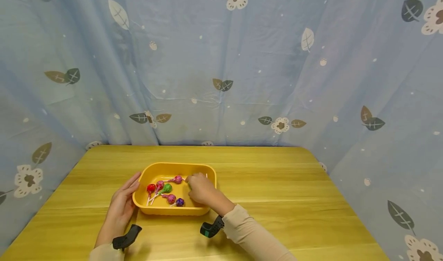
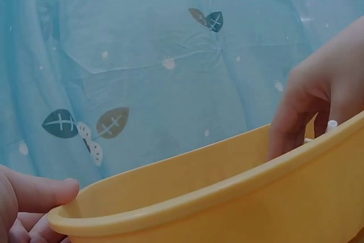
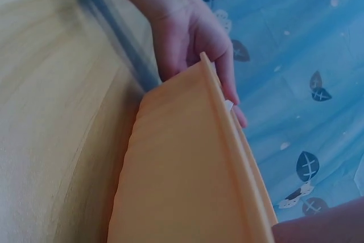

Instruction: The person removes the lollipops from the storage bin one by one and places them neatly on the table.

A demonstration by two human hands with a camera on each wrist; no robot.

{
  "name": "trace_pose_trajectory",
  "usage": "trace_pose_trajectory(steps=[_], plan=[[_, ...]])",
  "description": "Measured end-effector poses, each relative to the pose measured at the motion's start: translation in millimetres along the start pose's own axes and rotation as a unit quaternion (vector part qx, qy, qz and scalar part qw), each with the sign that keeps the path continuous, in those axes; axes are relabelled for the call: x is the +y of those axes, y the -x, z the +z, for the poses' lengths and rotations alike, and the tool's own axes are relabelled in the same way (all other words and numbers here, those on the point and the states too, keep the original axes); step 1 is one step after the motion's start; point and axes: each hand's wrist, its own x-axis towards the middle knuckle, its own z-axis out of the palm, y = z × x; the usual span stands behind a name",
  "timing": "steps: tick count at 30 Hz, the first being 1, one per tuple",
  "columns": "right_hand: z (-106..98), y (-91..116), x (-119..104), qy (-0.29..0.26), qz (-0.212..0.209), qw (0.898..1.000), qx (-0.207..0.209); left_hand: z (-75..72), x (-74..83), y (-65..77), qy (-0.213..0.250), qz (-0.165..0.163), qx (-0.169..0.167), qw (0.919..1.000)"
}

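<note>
A yellow plastic tray (image 1: 173, 211) with rounded corners stands on the table. Inside it, toward the left and middle, lie several wrapped lollipops: a red lollipop (image 1: 151, 188), a green lollipop (image 1: 167, 188), a purple lollipop (image 1: 180, 202) and pink ones. My left hand (image 1: 122, 201) rests along the tray's left end; in the left wrist view one fingertip (image 2: 70, 188) touches the rim. My right hand (image 1: 202, 189) reaches into the right half, fingers bent downward. Beside those fingers a white stick (image 2: 332, 125) pokes up. The right fingertips are hidden, so any grasp there is unclear.
The wood-grain table (image 1: 277, 199) extends to the right of the tray. Behind and on both sides hangs a blue curtain (image 1: 187, 61) with leaves and flowers. Each wrist carries a black camera mount, such as the left mount (image 1: 126, 238).
</note>
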Motion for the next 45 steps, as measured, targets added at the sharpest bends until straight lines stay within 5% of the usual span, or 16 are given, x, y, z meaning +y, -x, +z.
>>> trace_pose_trajectory(steps=[10, 27, 31, 37, 45], plan=[[5.8, 0.7, 2.8, 0.014, -0.016, 1.0, 0.008, 0.9, -0.9, -2.4, 0.014, -0.001, -0.008, 0.9999], [-15.6, 13.9, 3.4, -0.116, 0.019, 0.992, 0.048, -2.2, 0.6, -0.6, 0.032, 0.006, -0.014, 0.9994], [-22.0, 20.5, 10.6, -0.184, 0.022, 0.98, 0.066, -3.1, 1.5, -0.8, 0.036, 0.005, -0.016, 0.9992], [-34.5, 35.5, 26.1, -0.308, 0.053, 0.946, 0.083, -3.3, 2.1, -0.9, 0.033, 0.004, -0.016, 0.9993], [-50.0, 53.3, 53.6, -0.311, 0.094, 0.93, 0.174, -1.5, -0.8, -0.1, 0.032, 0.001, -0.024, 0.9992]])
